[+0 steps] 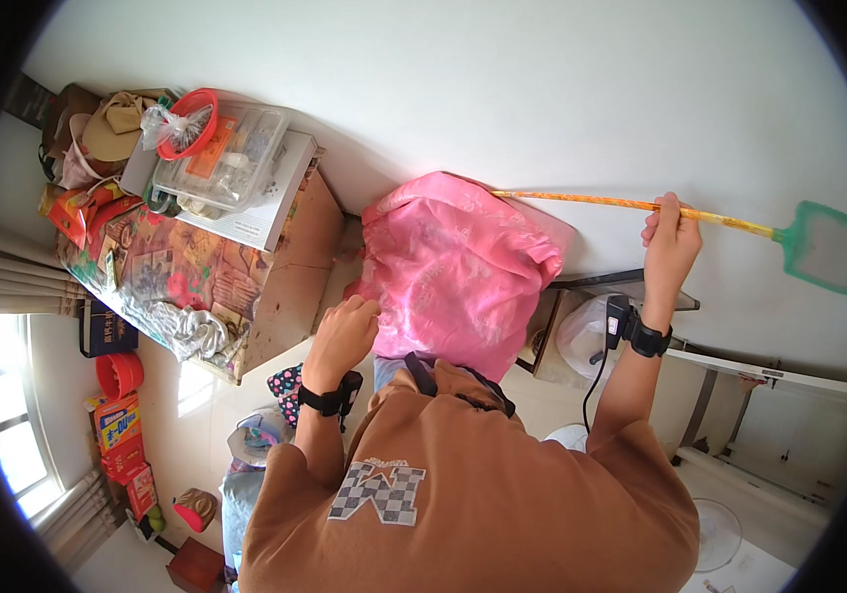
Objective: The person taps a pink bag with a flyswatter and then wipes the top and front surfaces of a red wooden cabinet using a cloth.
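Note:
My right hand (674, 232) is closed around the thin yellow-orange stick of a fly swatter (730, 219). Its green mesh head (826, 249) points to the right, and the other end of the stick reaches the upper edge of a shiny pink cloth (443, 262). The cloth drapes in folds over something it hides, right in front of me. At the cloth's left edge, my left hand (344, 336) has its fingers curled in against the fabric. Whether cloth is pinched in them is hidden. Both wrists wear black bands.
On the left, a cabinet with a patterned cover (186, 262) carries a clear plastic box (226, 163), a red basket (191, 124) and bags. A white wall (503, 89) rises behind the cloth. A black cable (598, 381) hangs by my right forearm. Red boxes (125, 445) stand near the window.

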Motion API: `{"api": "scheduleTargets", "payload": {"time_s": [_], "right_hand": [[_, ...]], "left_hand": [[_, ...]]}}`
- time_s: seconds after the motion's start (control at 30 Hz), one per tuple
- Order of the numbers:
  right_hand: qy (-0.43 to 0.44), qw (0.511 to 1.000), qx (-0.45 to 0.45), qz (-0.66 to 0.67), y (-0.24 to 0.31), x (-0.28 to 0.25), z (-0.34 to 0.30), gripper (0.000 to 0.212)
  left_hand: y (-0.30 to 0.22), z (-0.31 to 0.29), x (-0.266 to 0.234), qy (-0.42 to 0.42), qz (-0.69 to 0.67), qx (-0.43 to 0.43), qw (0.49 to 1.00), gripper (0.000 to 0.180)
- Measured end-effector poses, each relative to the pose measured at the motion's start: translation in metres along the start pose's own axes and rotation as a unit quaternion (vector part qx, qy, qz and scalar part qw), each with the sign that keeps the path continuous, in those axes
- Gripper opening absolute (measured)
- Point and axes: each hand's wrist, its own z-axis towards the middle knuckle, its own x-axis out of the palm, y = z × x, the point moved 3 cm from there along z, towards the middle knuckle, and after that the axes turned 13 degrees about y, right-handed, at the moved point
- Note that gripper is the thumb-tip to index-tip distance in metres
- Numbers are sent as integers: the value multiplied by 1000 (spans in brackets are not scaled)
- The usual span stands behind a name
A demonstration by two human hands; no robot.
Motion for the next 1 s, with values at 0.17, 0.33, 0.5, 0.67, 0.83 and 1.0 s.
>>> {"api": "scheduleTargets", "payload": {"time_s": [0.17,0.33,0.5,0.67,0.83,1.0], "right_hand": [[50,998,31,-26,-10,23,7,30],[93,994,26,-57,-34,52,16,31],[146,985,6,-90,-34,75,16,32],[196,970,-32,-142,-40,107,18,31],[196,962,-64,-177,-64,132,24,33],[226,962,-1,-151,-100,153,33,36]], "left_hand": [[3,4,-1,5,-3,-1,1000,10],[4,4,0,3,1,-3,1000,10],[8,2,2,14,-6,-19,1000,11],[16,0,10,22,0,-27,999,12],[22,-3,18,45,-15,-54,997,13],[28,-8,23,75,-15,-74,994,18]]}}
